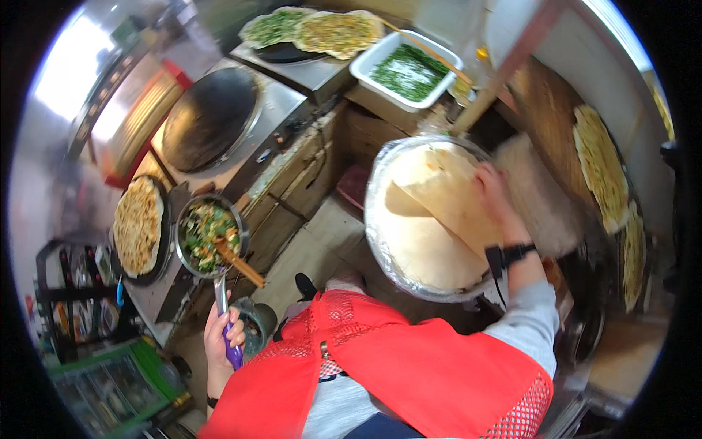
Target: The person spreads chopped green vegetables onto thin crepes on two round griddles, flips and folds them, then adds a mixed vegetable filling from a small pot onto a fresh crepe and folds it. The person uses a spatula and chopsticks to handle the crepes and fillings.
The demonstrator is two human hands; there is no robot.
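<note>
My left hand (222,333) is closed around the purple-ended handle of a metal pan (221,290). Chopped green and yellow filling (201,235) lies in the pan, and a wooden utensil (243,266) leans out of it toward me. On the right, my right hand (494,194) grips the right edge of a thin pale flatbread (457,192), which lies partly folded over. Beneath it is a stack of similar flatbreads (428,252) in a large round foil-lined tray (376,197). My right fingertips are partly hidden by the hand itself.
A round griddle plate (212,117) sits at the back left. A browned flatbread (139,227) lies on a griddle left of the pan. Topped flatbreads (338,34) and a white tub (360,67) of chopped greens are at the back. More topped flatbreads (602,167) rest far right.
</note>
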